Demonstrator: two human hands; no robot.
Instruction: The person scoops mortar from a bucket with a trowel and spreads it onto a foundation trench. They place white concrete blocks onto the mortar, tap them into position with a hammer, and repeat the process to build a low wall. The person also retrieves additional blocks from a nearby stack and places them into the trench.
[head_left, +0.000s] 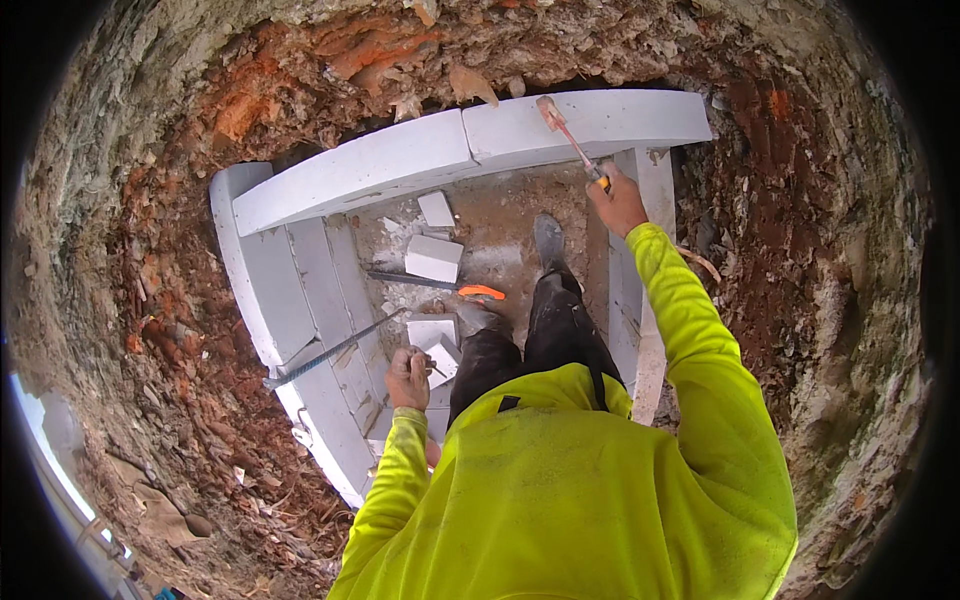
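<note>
My right hand [617,198] grips a long tool [566,133] with a dark and yellow handle and a dusty reddish head, which is over the top course of white blocks [590,115]. Lower left, my left hand [408,377] is closed on a small thin metal item [433,365], too small to name, above loose white block offcuts [432,258]. A hand saw [480,291] with an orange handle lies among the offcuts. A ridged metal bar [335,350] leans across the left block wall [260,285].
The U-shaped block structure sits in a pit with rough earth walls [780,200] all round. My boots [550,240] stand on its dusty dirt floor [500,190]. A pale curved edge [45,420] shows at the far lower left.
</note>
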